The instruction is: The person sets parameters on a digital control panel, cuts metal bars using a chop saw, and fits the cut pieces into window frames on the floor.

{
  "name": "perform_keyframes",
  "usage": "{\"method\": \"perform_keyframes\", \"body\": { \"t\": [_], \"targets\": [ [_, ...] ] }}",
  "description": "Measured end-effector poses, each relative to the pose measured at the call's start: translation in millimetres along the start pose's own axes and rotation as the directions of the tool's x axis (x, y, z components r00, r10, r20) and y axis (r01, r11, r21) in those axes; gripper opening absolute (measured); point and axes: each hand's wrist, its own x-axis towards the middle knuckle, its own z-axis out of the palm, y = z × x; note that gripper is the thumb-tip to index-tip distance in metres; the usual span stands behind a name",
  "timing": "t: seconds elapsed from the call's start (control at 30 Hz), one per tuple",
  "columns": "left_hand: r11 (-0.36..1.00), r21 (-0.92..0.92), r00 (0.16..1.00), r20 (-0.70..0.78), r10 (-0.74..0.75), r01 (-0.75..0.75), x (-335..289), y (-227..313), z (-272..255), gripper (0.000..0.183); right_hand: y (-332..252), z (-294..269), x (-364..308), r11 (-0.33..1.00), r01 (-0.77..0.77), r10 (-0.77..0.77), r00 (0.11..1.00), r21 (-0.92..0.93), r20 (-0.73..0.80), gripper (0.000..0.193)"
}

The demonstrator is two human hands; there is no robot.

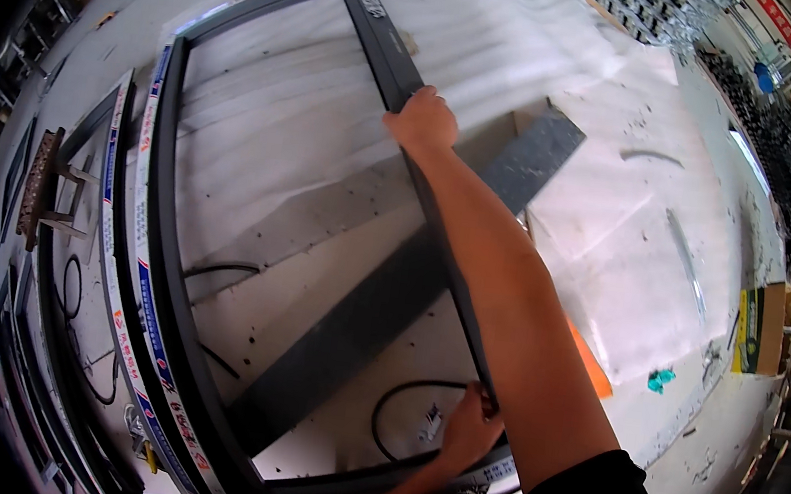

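A large dark grey window frame [397, 62] stands tilted before me, with printed protective film along its outer side. My right hand [426, 121] reaches up to its right-hand rail, fingers closed over the profile. Low down near the lower right corner is my left hand [470, 429], its fingers curled closed at the rail's inner edge. A thin black strip [379, 411], seemingly rubber seal, loops from those fingers down behind the bottom rail. What the left fingertips press on is partly hidden.
Behind the frame lies a dark grey board [346, 334] on a pale floor with white foam sheeting [613, 223]. More frames [114, 166] and a small metal stool [39, 192] stand left. A yellow-brown carton [765, 328] and heaped dark profiles [759, 142] are right.
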Motion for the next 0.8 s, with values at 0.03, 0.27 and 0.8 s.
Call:
{"method": "perform_keyframes", "body": {
  "t": [0.03, 0.27, 0.8],
  "targets": [
    [1.0, -0.015, 1.0, 0.003, -0.016, 0.016, -1, 6, -4, 0.047, -5, -1, 10, 0.998, -0.064, 0.063, 0.997, 0.012, 0.055, 0.07],
    [0.971, -0.093, 0.963, 0.177, -0.202, 0.221, 12, 36, -22, 0.056, 4, -12, 59, 0.998, -0.044, 0.026, 0.954, 0.053, 0.298, 0.075],
    [0.846, 0.393, 0.929, -0.237, -0.285, 0.36, -56, 50, -252, 0.027, 24, -6, 11, 0.969, 0.207, -0.21, 0.978, -0.136, -0.006, 0.065]
  ]
}}
